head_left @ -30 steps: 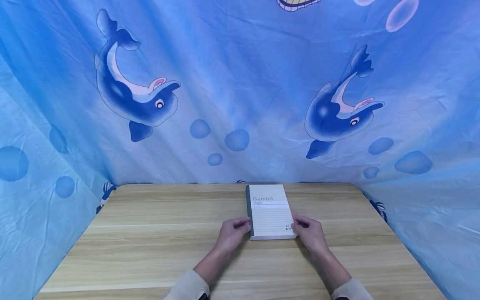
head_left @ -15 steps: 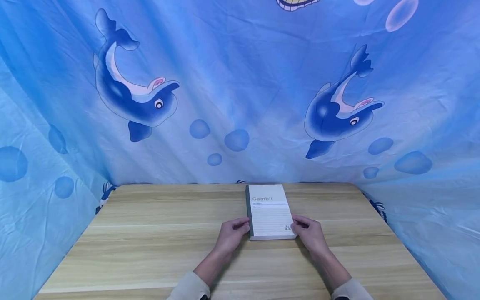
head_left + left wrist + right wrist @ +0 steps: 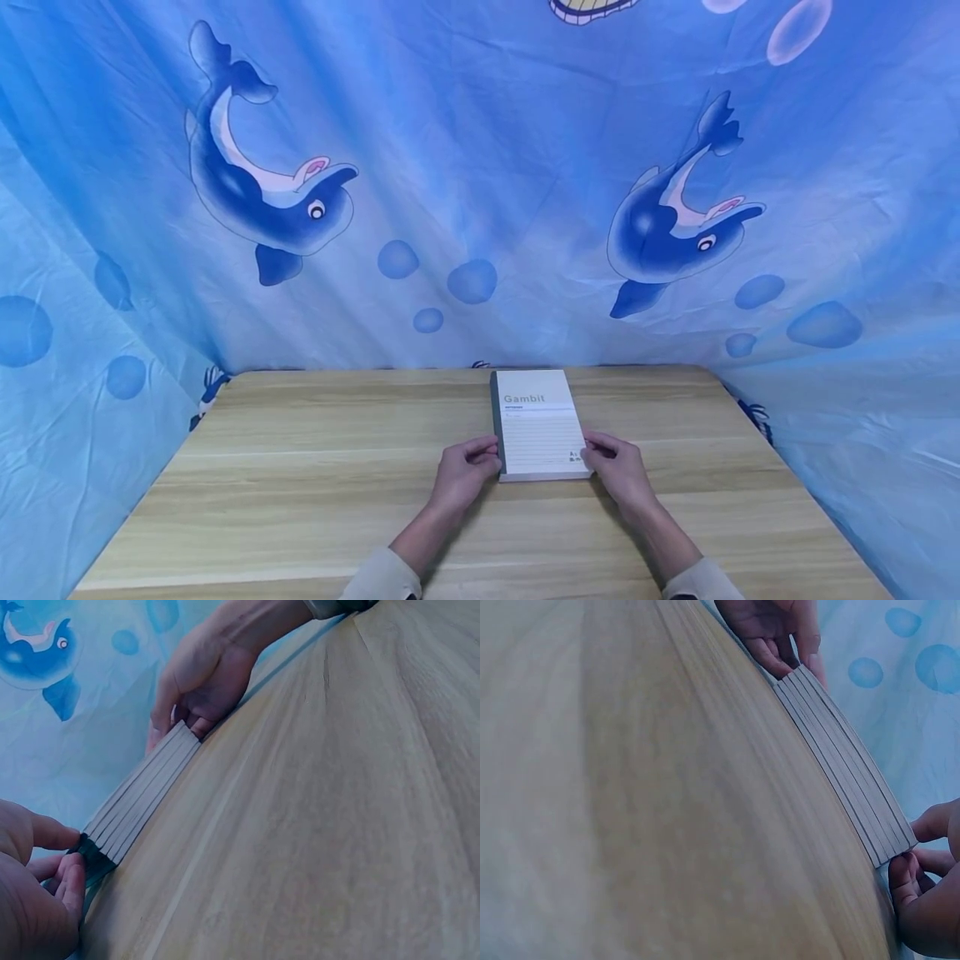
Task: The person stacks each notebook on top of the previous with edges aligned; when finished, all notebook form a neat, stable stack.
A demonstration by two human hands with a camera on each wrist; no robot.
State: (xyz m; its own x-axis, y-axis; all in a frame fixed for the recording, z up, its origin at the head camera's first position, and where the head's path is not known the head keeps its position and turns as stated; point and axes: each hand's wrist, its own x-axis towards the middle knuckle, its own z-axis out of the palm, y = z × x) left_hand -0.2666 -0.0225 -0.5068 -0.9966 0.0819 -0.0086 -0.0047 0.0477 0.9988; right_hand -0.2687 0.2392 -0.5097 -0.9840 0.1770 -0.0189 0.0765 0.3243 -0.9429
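Note:
A stack of several notebooks (image 3: 542,437) lies on the wooden table, its edges lined up. The top one has a white lined cover marked "Gambit" and a dark spine strip on the left. My left hand (image 3: 461,473) holds the spine side near the front corner, thumb and curled fingers against it. On the opposite side, my right hand (image 3: 621,471) grips the front right corner. Both wrist views show the layered front edges of the notebooks (image 3: 847,769), with my left fingers (image 3: 73,881) bent against the dark spines. The undersides of the notebooks are hidden.
The wood-grain table (image 3: 300,500) reaches back to a blue curtain (image 3: 525,167) printed with dolphins and bubbles. The stack's far end lies close to the table's back edge. Light sleeves (image 3: 382,575) cover the forearms.
The left thumb and fingers shift slightly at the spine side. The stack and the right hand keep their places, while the head view tilts a little.

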